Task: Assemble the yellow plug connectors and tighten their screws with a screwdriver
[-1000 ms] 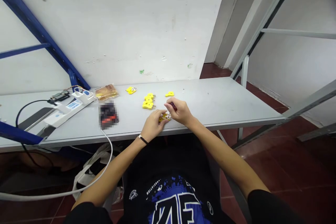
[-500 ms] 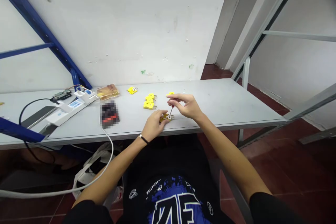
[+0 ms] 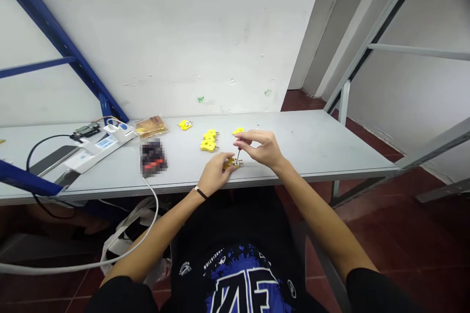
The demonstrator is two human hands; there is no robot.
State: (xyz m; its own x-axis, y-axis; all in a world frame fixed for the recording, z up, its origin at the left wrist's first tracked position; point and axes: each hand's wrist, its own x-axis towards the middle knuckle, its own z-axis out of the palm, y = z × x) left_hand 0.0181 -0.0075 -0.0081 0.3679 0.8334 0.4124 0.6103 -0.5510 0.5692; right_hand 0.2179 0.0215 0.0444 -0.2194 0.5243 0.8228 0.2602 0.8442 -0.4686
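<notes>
Changed since the earlier frames: right hand [image 3: 262, 149], formerly low and closed over the yellow two-pin connector [image 3: 231, 163], now raised above it. Small screwdriver [image 3: 238, 155], formerly mostly hidden in that hand, now upright, shaft exposed, tip at the connector.

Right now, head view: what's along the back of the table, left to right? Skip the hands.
white power strip → clear plastic packet → yellow thermocouple plug → stacked yellow thermocouple plugs → another yellow thermocouple plug
</notes>
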